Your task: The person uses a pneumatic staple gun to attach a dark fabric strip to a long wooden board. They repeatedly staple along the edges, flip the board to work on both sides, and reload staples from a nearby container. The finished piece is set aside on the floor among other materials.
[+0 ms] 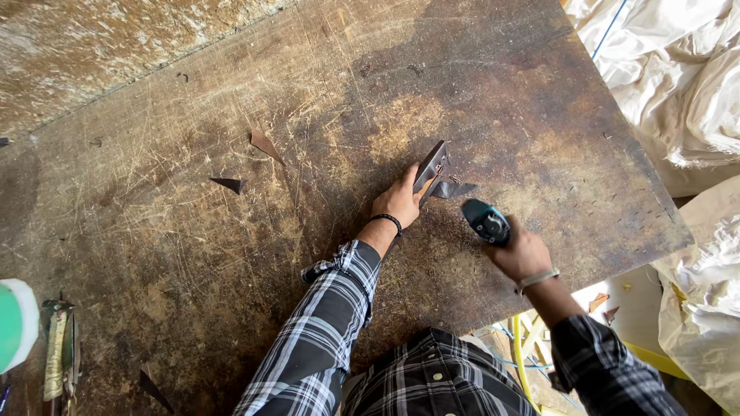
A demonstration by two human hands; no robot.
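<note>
Scarred, rust-brown metal-topped workbench point(231, 231), filling nearly the whole view. White crumpled plastic sheeting point(678, 85) heaped at 2 o'clock, off the bench edge. Green-and-white round object point(15, 323) cut by the frame at 8 o'clock, with worn pliers-like hand tools point(60, 350) lying just beside it.

Near centre, slightly toward 3 o'clock: small dark rectangular metal plate point(432, 166), tilted up on 1 edge. Left hand point(399, 202) pressed against its lower side, fingers together and braced on it, black band at the wrist. Right hand point(524, 250) at 4 o'clock from the plate, closed tightly around the grip of a teal-and-black handheld power tool point(486, 222), nose aimed at the plate, apparently just short of it; contact unclear.

Progress, judged from the offcuts: 3 small dark triangular scraps point(229, 184) scattered at 10 and 7 o'clock, plus a thin dark sliver point(455, 189) touching the plate's base, suggesting several cuts already made. Plate not yet released, so probably more trimming left; how much, impossible to tell.
</note>
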